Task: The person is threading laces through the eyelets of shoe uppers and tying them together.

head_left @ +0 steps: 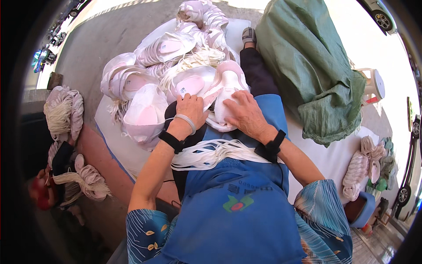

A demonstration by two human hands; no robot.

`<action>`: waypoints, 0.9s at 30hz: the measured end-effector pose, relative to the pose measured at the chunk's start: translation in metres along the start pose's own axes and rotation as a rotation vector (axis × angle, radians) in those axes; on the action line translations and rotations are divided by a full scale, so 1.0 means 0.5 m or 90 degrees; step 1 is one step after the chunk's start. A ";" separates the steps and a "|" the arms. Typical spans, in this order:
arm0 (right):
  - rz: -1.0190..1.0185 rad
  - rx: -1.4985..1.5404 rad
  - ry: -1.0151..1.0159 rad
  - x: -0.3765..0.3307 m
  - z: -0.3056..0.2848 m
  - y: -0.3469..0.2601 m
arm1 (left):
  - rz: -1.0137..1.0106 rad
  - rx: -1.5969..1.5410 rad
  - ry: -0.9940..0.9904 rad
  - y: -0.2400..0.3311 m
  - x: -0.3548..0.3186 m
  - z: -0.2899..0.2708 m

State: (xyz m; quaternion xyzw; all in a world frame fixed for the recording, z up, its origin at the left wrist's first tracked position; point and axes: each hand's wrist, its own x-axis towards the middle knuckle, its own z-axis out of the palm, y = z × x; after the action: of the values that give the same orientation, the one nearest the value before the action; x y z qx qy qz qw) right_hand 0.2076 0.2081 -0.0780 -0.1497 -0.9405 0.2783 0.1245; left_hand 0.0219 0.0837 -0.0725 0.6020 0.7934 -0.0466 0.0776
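Observation:
Across my lap lies a white-and-pink shoe upper (230, 79), its heel end pointing away from me. My left hand (191, 111) grips its left edge, with the fingertips partly hidden. On the other side, the bent fingers of my right hand (247, 115) hold the white mesh part. A bundle of flat white shoelaces (215, 154) stretches over my blue apron (233, 193), just below both hands. Beyond my left hand is a heap of similar shoe uppers (165, 47), several nested in stacks. Cream-coloured laces (193, 65) lie among them.
A big green woven sack (307, 66) rests to the right of my outstretched leg, beside a white plastic stool (373, 86). White sheeting (115, 127) lies under the heap. More uppers are bundled at far left (64, 112) and right (357, 171). Another person sits at lower left.

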 end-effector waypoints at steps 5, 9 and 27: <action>-0.015 0.053 0.012 -0.005 -0.009 0.014 | 0.007 0.045 -0.017 0.018 -0.003 -0.010; -0.046 0.042 0.055 -0.019 -0.014 0.006 | 0.039 0.067 -0.031 0.032 -0.020 -0.029; -0.029 -0.042 -0.039 -0.030 -0.008 0.001 | -0.056 -0.225 -0.155 0.059 -0.013 -0.005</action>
State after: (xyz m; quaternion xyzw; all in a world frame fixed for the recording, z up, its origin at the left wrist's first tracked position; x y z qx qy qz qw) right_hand 0.2229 0.2049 -0.0774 -0.1242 -0.9557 0.2486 0.0971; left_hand 0.0520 0.0858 -0.0684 0.5340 0.7994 0.0179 0.2748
